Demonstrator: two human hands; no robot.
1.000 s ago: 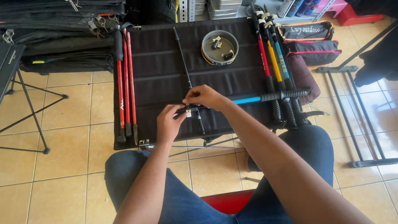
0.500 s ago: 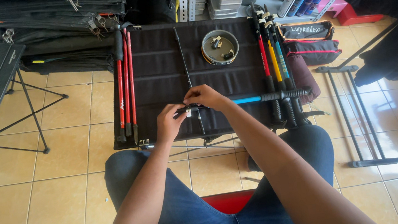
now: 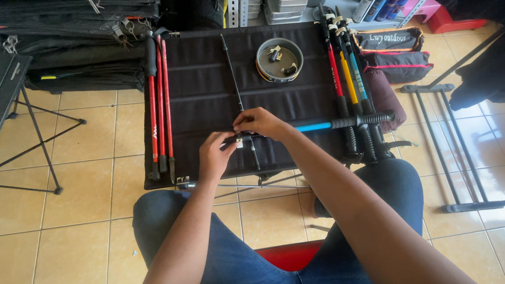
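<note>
The blue trekking pole (image 3: 327,125) lies crosswise along the near edge of the black folding table (image 3: 196,104), its foam handle toward the near right corner. The left hand (image 3: 216,156) pinches the pole's lock fitting (image 3: 238,141) at the left end of the shaft. The right hand (image 3: 261,123) is closed over the shaft just beside that fitting, fingers curled around it.

A thin black pole section (image 3: 238,95) runs from the far edge toward the hands and passes under them. Red poles (image 3: 160,108) lie along the left edge; a bundle of coloured poles (image 3: 347,79) lies along the right edge. A round metal tin (image 3: 280,60) holding small parts sits near the far edge.

Risks: the pole overhangs near the table edge and could roll off if either grip loosens. Small parts at the fitting could drop to the tiled floor (image 3: 54,250).

Not visible: the fitting's detail and the fingertips' contact, covered by the hands. The tin's contents are too small to identify.
</note>
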